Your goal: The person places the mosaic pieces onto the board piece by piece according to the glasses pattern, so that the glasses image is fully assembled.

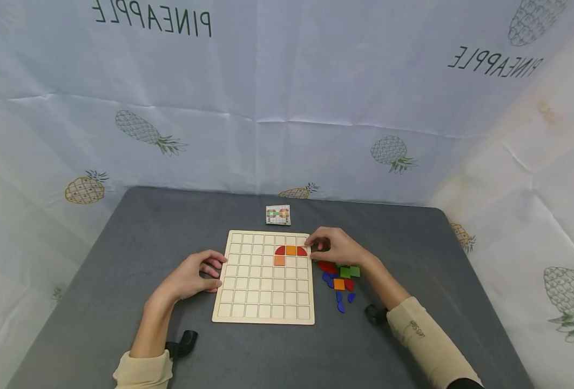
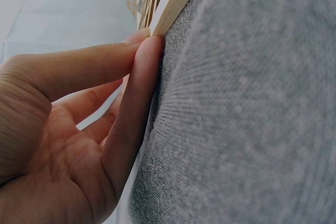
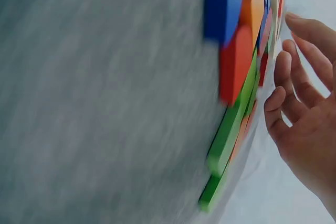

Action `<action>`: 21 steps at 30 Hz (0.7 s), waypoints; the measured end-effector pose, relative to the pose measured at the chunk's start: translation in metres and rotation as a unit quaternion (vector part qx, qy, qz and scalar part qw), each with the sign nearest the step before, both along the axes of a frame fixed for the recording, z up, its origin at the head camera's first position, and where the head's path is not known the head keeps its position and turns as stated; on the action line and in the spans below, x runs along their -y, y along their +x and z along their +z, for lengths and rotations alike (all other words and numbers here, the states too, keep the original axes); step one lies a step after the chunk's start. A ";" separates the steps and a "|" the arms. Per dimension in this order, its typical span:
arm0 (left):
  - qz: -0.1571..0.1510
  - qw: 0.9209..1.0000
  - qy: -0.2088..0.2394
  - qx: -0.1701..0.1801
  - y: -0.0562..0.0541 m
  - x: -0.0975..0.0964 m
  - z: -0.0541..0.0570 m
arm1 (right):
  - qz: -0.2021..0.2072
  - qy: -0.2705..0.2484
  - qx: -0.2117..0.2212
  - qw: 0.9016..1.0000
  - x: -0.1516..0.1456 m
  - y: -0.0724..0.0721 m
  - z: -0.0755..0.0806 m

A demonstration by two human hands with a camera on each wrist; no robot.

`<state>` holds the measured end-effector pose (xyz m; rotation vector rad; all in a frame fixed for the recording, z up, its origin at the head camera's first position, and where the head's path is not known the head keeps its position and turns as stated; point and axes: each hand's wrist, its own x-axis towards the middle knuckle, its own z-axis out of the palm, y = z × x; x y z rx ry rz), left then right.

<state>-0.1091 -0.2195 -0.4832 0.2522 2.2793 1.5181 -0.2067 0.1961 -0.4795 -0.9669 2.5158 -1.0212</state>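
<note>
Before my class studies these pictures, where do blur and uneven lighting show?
Head view: the pale wooden grid board looks fairly crisp, while the white pineapple-print curtain shifts from bluish to warm at the right; left wrist view: the near grey fabric tabletop blurs; right wrist view: the tabletop blurs too, as does the closest flat blue block.

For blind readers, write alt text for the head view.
A person's left hand touches the left edge of a grid board bearing four red and orange pieces; the right hand is at its upper right edge. Loose pieces lie right of it, a card beyond.
</note>
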 end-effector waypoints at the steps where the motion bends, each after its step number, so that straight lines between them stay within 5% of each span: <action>1: 0.000 1.000 0.000 0.000 -0.001 0.000 0.000 | -0.004 0.002 -0.001 1.000 -0.004 -0.001 0.000; 10: -0.003 1.000 -0.003 0.000 -0.008 0.003 0.000 | -0.042 0.039 -0.007 0.998 -0.025 -0.013 -0.003; 21: -0.010 1.000 -0.004 -0.001 -0.016 0.008 0.000 | -0.026 0.046 0.005 0.999 -0.025 -0.031 -0.007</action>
